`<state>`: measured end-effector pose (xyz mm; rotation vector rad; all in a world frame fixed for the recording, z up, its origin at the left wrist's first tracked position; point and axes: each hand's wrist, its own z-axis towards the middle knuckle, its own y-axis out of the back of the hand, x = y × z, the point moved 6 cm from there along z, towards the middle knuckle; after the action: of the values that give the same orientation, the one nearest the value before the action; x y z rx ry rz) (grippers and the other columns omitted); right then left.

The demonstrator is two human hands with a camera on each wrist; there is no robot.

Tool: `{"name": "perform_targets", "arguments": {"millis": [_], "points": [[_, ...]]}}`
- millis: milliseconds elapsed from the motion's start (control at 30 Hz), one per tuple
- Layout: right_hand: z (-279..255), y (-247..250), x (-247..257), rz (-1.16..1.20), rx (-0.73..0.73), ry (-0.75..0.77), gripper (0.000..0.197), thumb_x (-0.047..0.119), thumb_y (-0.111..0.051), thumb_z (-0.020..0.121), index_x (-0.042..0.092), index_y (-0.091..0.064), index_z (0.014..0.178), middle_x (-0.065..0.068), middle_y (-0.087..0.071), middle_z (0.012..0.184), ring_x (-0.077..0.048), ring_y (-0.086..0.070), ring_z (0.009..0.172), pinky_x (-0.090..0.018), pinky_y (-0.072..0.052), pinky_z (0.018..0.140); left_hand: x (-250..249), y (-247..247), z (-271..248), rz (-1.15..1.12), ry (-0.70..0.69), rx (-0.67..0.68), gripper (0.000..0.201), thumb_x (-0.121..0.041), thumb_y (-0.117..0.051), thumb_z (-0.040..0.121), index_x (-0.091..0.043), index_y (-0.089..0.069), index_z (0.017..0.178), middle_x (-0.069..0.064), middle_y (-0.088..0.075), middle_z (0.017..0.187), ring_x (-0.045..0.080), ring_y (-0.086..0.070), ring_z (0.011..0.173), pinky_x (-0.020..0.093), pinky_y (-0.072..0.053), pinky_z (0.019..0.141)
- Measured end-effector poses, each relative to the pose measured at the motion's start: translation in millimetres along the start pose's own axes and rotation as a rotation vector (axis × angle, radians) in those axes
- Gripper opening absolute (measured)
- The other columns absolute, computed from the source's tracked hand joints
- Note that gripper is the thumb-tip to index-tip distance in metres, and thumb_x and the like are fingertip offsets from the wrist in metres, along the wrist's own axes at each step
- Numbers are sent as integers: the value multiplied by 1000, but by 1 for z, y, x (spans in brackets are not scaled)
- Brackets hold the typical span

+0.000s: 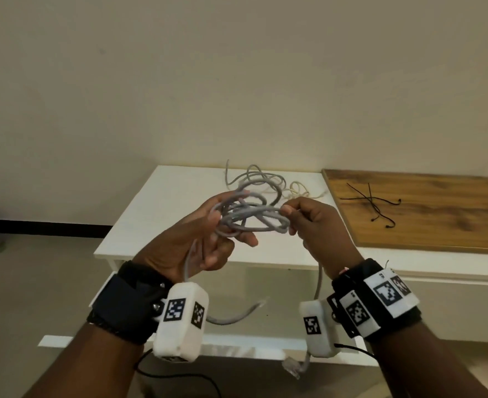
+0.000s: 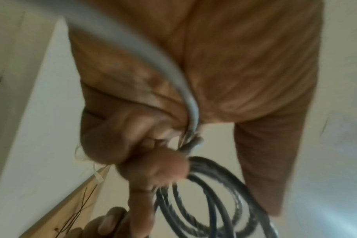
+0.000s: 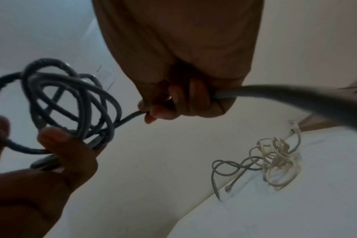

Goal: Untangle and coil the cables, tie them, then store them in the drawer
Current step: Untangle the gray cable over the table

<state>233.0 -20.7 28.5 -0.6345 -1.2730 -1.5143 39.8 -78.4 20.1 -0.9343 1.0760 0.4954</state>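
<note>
The left hand (image 1: 205, 239) holds a loose coil of grey cable (image 1: 251, 216) in the air above the white desk (image 1: 162, 214), its fingers (image 1: 244, 238) curled round the loops, while the right hand (image 1: 317, 225) pinches the same cable at the coil's right side, a tail hanging down past the wrist. A tangle of grey and cream cables (image 3: 275, 159) lies on the desk behind, and black ties (image 1: 372, 202) rest on the wooden board (image 1: 438, 225) just beside it.
</note>
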Motion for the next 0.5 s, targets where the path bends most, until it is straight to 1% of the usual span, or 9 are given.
{"name": "perform_targets", "arguments": {"millis": [33, 100, 167, 200, 333, 367, 433, 467, 500], "points": [[0, -1, -3, 19, 8, -23, 23, 24, -58, 97, 25, -68, 77, 5, -57, 58, -1, -43, 50, -25, -32, 57, 0, 1, 1, 3, -22, -38, 79, -50, -68, 87, -11, -34, 147, 29, -60, 100, 9, -43, 40, 18, -30, 41], [-1, -6, -6, 10, 42, -44, 23, 23, -56, 98, 24, -68, 79, 4, -57, 59, -1, -42, 49, -25, -31, 55, 3, 6, 4, 30, -25, -182, 72, -60, -52, 90, -7, -43, 139, 16, -60, 83, 4, -34, 35, 14, -30, 39], [-2, -11, -5, -15, 93, -43, 22, 21, -55, 99, 22, -70, 83, 3, -59, 62, 0, -44, 50, -22, -31, 56, 7, 12, 6, 27, -4, -331, 71, -64, -35, 89, -5, -52, 126, 9, -56, 66, 3, -26, 31, 13, -23, 37], [-2, -13, -4, -24, 119, -38, 22, 20, -54, 100, 21, -70, 85, 3, -59, 64, 0, -46, 51, -21, -31, 57, 7, 14, 5, 14, 6, -381, 71, -65, -33, 89, -5, -55, 119, 7, -55, 60, 4, -24, 29, 14, -19, 36], [-7, -22, 1, 25, 208, -21, 22, 15, -52, 100, 13, -71, 88, 3, -59, 66, 0, -46, 52, -15, -31, 55, 11, 13, 2, 19, 48, -500, 66, -64, -34, 94, -8, -66, 106, 10, -52, 52, 6, -21, 27, 13, -19, 36], [-8, -25, 1, 56, 225, -30, 23, 15, -51, 101, 11, -70, 87, -1, -58, 67, -2, -43, 52, -16, -30, 53, 12, 11, 2, 39, 61, -516, 63, -64, -36, 94, -12, -71, 99, 11, -51, 52, 7, -22, 28, 14, -19, 37], [-11, -34, 1, 136, 259, -76, 25, 14, -49, 101, 4, -66, 86, -10, -54, 70, -10, -34, 53, -23, -27, 50, 15, 6, 3, 62, 89, -533, 60, -67, -40, 93, -19, -75, 82, 11, -50, 52, 9, -22, 30, 16, -19, 37], [-13, -37, 3, 193, 278, -104, 25, 13, -46, 102, 2, -64, 87, -12, -54, 71, -13, -31, 54, -26, -26, 49, 15, 3, 3, 61, 99, -534, 59, -67, -41, 92, -21, -75, 78, 11, -49, 52, 9, -22, 30, 17, -19, 38], [-15, -40, 7, 257, 295, -125, 25, 11, -43, 103, 2, -62, 88, -10, -54, 71, -13, -30, 54, -26, -26, 50, 15, 2, 4, 58, 102, -526, 58, -67, -41, 91, -21, -75, 81, 10, -50, 53, 9, -22, 30, 17, -19, 38]]}}
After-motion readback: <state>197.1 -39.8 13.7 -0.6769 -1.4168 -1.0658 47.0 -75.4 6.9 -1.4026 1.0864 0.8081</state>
